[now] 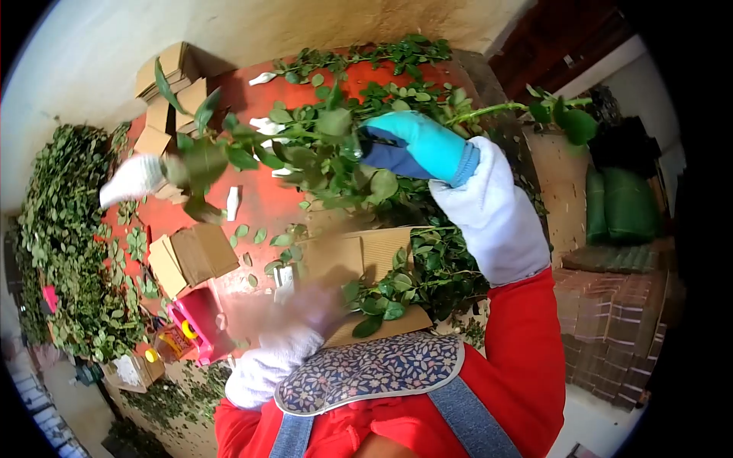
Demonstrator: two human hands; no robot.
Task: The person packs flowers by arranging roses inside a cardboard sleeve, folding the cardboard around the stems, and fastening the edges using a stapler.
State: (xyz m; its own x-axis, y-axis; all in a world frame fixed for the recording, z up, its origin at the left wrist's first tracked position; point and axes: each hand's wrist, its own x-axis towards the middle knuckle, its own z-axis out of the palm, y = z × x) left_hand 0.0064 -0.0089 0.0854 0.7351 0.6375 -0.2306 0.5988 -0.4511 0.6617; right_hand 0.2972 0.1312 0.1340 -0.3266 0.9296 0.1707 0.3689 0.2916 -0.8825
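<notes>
Right grip [418, 145] around leafy stem [491, 111], ends either side

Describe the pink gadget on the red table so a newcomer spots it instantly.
On the red table, look left of the blurred left hand. Just below the nearest tan cardboard pieces in view is the pink gadget; its bright pink body and round yellow part set it apart.
</notes>
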